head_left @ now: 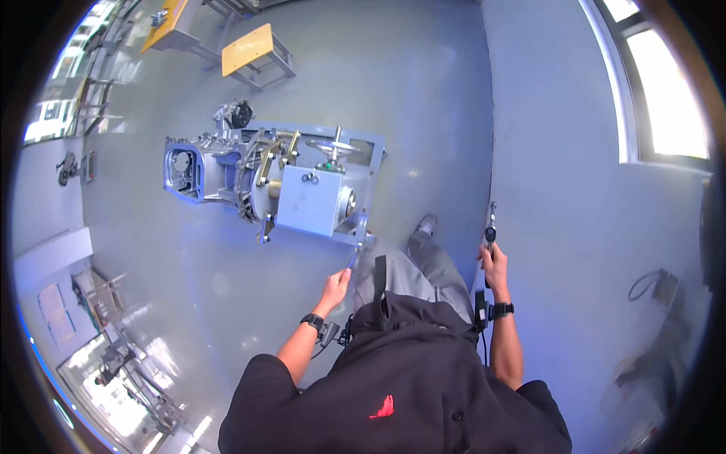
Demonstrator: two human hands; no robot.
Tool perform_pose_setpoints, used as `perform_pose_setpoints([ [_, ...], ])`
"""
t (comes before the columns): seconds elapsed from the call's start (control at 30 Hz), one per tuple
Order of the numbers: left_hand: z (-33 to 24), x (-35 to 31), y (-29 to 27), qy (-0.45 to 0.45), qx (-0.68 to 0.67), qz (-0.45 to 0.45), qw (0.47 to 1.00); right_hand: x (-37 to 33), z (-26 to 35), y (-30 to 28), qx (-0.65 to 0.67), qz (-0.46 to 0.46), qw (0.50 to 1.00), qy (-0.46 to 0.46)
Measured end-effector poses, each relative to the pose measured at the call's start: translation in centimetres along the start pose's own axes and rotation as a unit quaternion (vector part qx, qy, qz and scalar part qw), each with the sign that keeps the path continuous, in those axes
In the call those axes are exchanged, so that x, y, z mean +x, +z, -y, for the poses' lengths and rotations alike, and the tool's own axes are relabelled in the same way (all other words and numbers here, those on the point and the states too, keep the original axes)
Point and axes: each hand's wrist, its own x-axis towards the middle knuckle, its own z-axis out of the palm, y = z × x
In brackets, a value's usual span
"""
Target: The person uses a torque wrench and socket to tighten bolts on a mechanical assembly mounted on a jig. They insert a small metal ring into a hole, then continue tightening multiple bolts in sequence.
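Observation:
My left hand (335, 289) is closed around a slim metal tool (354, 257), whose far end reaches close to the near right corner of a stand. Its exact kind is too small to tell. Out to the right, my right hand (494, 268) grips a ratchet wrench (491, 233), its head pointing away from me. In front of my legs, slightly left, a silver gearbox housing (219, 170) is mounted on the grey metal stand (370, 144). A pale box-shaped unit (308, 198) with a handwheel (333, 147) above it joins the housing's right side.
A wall (560, 197) runs along my right, close to the ratchet wrench. Farther off stand a wooden-topped stool (248, 50) and a wooden table (172, 29). Other machinery (121, 359) sits at the far left. My shoe (427, 224) is just right of the stand.

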Motion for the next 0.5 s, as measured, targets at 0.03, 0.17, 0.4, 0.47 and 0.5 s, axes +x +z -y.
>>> perform_pose_setpoints([
  [0.03, -1.2, 0.9, 0.8, 0.0, -0.003, -0.012, 1.0, 1.3, 0.6, -0.4, 0.034, -0.003, 0.999, -0.02],
  [0.17, -5.6, 3.0, 3.3, 0.047, -0.106, -0.032, 0.993, 7.6, 2.1, -1.0, -0.004, 0.029, 0.999, -0.035],
  [0.4, -14.6, 3.9, -0.2, 0.097, -0.116, -0.219, 0.964, 14.4, 11.9, 3.1, 0.019, 0.232, 0.971, -0.048],
  [0.47, -15.3, 4.6, -1.0, 0.102, -0.203, -0.289, 0.93, 15.8, 15.3, 4.7, -0.034, 0.296, 0.95, -0.092],
  [0.5, -16.4, 5.0, -1.5, 0.096, -0.247, -0.334, 0.905, 16.7, 17.2, 5.4, -0.063, 0.327, 0.934, -0.129],
])
